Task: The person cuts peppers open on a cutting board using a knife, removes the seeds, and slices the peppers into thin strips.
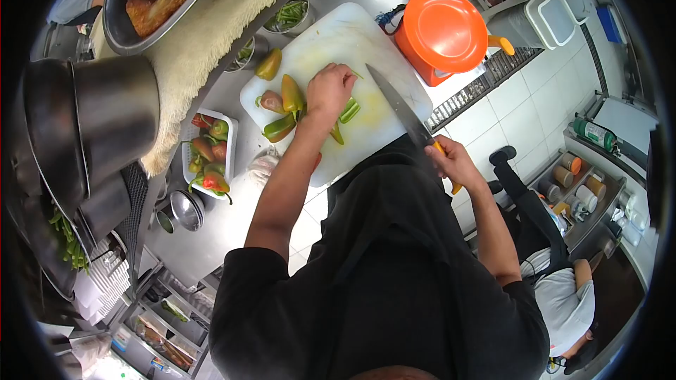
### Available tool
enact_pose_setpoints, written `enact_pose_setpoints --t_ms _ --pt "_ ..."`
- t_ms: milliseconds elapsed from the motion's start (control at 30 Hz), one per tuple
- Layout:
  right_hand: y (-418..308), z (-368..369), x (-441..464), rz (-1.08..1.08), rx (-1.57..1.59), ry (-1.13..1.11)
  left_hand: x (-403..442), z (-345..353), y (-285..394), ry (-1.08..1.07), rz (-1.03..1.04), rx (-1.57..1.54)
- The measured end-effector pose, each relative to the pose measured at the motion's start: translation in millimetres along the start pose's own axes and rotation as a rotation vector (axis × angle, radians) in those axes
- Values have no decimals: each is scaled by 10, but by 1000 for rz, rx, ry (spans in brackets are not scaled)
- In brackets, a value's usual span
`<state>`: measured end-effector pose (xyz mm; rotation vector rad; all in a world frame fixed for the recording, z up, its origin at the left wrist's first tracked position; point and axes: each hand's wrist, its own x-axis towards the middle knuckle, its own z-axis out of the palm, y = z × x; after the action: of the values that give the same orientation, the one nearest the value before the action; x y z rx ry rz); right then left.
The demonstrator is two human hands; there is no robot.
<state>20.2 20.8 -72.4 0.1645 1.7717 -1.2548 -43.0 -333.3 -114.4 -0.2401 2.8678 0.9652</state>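
My right hand point(453, 162) is closed round the orange-yellow handle of a large kitchen knife point(400, 107), its blade pointing up and left along the cutting board's right side. Over the middle of the white cutting board point(380, 42), my left hand point(333, 88) is closed, with a thin green pepper stem point(357, 74) at its fingertips. Beside and under that wrist lie several green and reddish peppers point(291, 93). A cut green pepper piece point(349, 110) rests just below the fingers. One more pepper point(268, 65) sits at the board's upper left edge.
A white tub point(186, 162) of peppers stands left of the board. Metal containers point(305, 17) with cut green pieces are behind it. An orange lidded bucket point(445, 32) stands at the upper right. A shelf carries a meat tray point(127, 42). Another person point(563, 302) is at lower right.
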Motion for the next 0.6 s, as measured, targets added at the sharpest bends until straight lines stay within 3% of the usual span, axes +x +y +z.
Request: enact_pose_setpoints --t_ms 367,600 --pt "-97 88 182 -9 -18 -103 -38 112 -16 115 -17 -77" --pt "-673 243 333 -191 -119 -80 277 -468 -19 218 -125 -90"
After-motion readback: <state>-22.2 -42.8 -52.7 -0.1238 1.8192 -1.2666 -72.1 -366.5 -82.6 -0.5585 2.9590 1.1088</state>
